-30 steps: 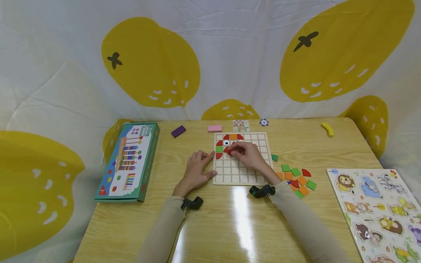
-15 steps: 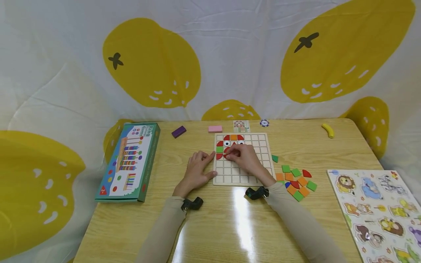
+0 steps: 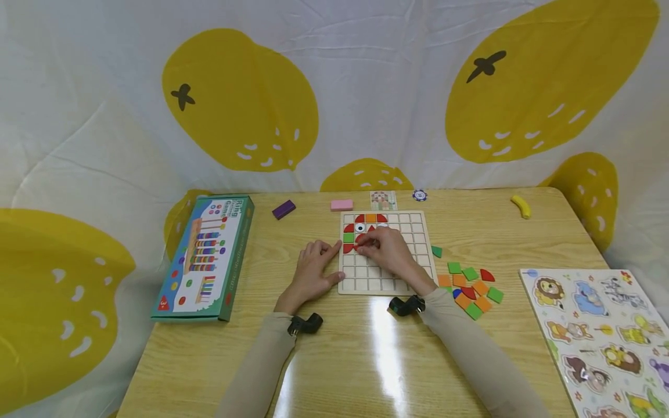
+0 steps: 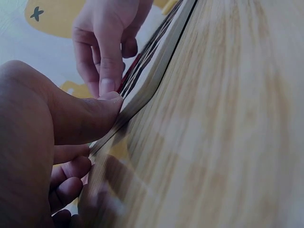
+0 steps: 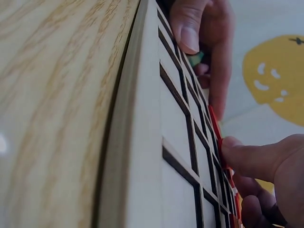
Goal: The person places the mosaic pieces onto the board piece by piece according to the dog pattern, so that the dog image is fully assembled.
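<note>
A square wooden grid board (image 3: 374, 284) lies on the table. On its upper left part sit red quarter-round tiles, a green square tile (image 3: 348, 237), an orange square tile (image 3: 370, 218) and a white eye tile (image 3: 360, 228). My right hand (image 3: 389, 249) is over the board, thumb and fingertips pinching a red tile (image 5: 225, 153) low at the grid; the fingers partly hide it. My left hand (image 3: 312, 273) rests at the board's left side, its thumb (image 4: 102, 111) and forefinger touching the edge. Its fingers are spread and relaxed.
Right of the board lie loose green, orange and red tiles (image 3: 483, 303). A pattern card (image 3: 383, 200), poker chip (image 3: 420, 195), pink block (image 3: 342, 205) and purple block (image 3: 284, 209) are behind. A game box (image 3: 209, 255) stands left; a toy banana (image 3: 520, 206) and animal puzzle (image 3: 590, 325) are right.
My right hand has shifted slightly left and down over the board, bringing the red tile to the grid beside another red one. My left hand has stayed at the board's edge.
</note>
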Tool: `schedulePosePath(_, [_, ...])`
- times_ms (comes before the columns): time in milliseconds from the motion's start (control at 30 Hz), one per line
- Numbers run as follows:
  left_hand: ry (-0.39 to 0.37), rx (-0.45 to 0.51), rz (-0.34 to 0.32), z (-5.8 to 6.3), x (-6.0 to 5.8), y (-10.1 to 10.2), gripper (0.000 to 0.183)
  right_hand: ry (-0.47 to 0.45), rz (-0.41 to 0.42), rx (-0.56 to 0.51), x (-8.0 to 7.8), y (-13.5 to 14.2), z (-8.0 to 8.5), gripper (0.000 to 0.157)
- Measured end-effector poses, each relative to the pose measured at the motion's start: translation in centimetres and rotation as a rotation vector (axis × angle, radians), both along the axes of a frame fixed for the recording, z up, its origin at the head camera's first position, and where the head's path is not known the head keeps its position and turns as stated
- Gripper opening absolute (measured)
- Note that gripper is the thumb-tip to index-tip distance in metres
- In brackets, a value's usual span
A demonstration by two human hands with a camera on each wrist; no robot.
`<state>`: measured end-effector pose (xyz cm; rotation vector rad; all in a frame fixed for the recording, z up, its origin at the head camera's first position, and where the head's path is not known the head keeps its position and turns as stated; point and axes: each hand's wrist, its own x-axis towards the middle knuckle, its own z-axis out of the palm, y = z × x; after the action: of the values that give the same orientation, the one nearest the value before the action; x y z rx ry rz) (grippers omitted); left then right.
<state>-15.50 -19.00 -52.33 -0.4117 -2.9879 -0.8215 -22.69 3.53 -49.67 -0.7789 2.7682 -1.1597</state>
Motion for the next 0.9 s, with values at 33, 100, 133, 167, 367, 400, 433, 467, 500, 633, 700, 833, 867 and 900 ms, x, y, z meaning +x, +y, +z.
schedulePosePath(33, [0.001, -0.001, -0.001, -0.02, -0.01, -0.01, 0.078, 0.007, -0.001, 0.012, 0.00, -0.03, 0.02, 0.013])
schedulePosePath(100, [0.002, -0.002, -0.002, -0.03, -0.01, -0.03, 0.078, 0.029, -0.006, 0.034, -0.05, -0.10, 0.02, 0.014])
schedulePosePath(133, [0.003, -0.001, -0.001, -0.02, 0.00, -0.03, 0.078, 0.040, -0.008, 0.040, -0.06, -0.14, 0.03, 0.014])
schedulePosePath(167, [0.002, 0.000, 0.000, -0.01, 0.01, -0.03, 0.078, 0.053, -0.009, 0.044, -0.07, -0.18, 0.05, 0.015])
schedulePosePath(367, [0.000, 0.010, -0.001, 0.03, 0.08, 0.00, 0.078, 0.069, -0.025, 0.068, 0.07, -0.32, 0.46, 0.016])
schedulePosePath(400, [0.001, 0.010, 0.000, 0.03, 0.08, 0.00, 0.077, 0.068, -0.030, 0.076, 0.09, -0.33, 0.53, 0.016])
schedulePosePath(433, [0.003, 0.010, 0.001, 0.03, 0.08, 0.01, 0.077, 0.067, -0.036, 0.082, 0.13, -0.33, 0.59, 0.016])
schedulePosePath(467, [0.003, 0.010, 0.002, 0.03, 0.06, 0.02, 0.077, 0.068, -0.044, 0.089, 0.14, -0.34, 0.63, 0.016])
schedulePosePath(500, [0.006, 0.010, 0.004, 0.04, 0.06, 0.03, 0.077, 0.071, -0.053, 0.096, 0.13, -0.34, 0.64, 0.016])
schedulePosePath(633, [0.019, 0.010, -0.002, 0.04, 0.00, 0.06, 0.077, 0.081, -0.087, 0.101, 0.11, -0.32, 0.58, 0.018])
schedulePosePath(700, [0.025, 0.011, -0.005, 0.04, -0.02, 0.08, 0.077, 0.083, -0.099, 0.093, 0.07, -0.27, 0.48, 0.020])
schedulePosePath(833, [0.028, 0.003, -0.005, 0.04, -0.02, 0.09, 0.077, 0.074, -0.095, 0.060, 0.10, -0.12, 0.21, 0.020])
schedulePosePath(867, [0.027, 0.003, -0.005, 0.06, -0.01, 0.09, 0.077, 0.074, -0.090, 0.052, 0.11, -0.09, 0.18, 0.019])
schedulePosePath(900, [0.027, 0.003, -0.005, 0.08, 0.00, 0.09, 0.077, 0.074, -0.083, 0.047, 0.11, -0.07, 0.14, 0.017])
